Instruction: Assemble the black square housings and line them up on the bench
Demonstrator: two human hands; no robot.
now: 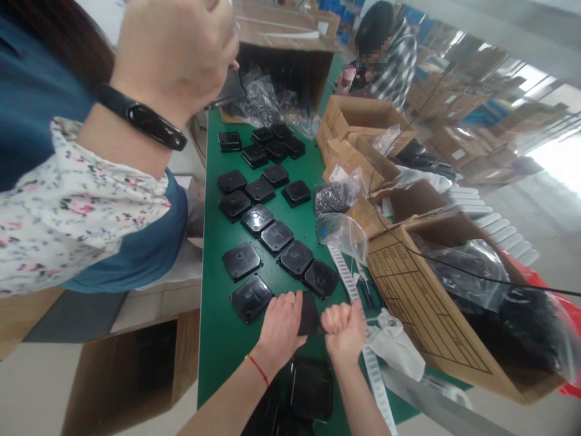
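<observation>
Both hands are on one small black square part [310,315], down at the near end of the green worktop [222,339]. It's a flat, dark plastic piece, held on edge so you mostly see one face. The left hand [280,327] has its fingers wrapped round the left side of it, and the right hand [344,332] is balled into a fist against the right side, gripping the part too, as far as I can see.

Just beyond the hands, glossy black square covers [276,237] lie flat in loose rows running up the worktop. A strip of white labels [345,274] runs alongside, next to clear plastic bags [341,233] and open cardboard boxes [431,303]. Another person's arm with a black wristband [147,118] looms in from the left, and someone in a striped top [394,57] sits at the far end.
</observation>
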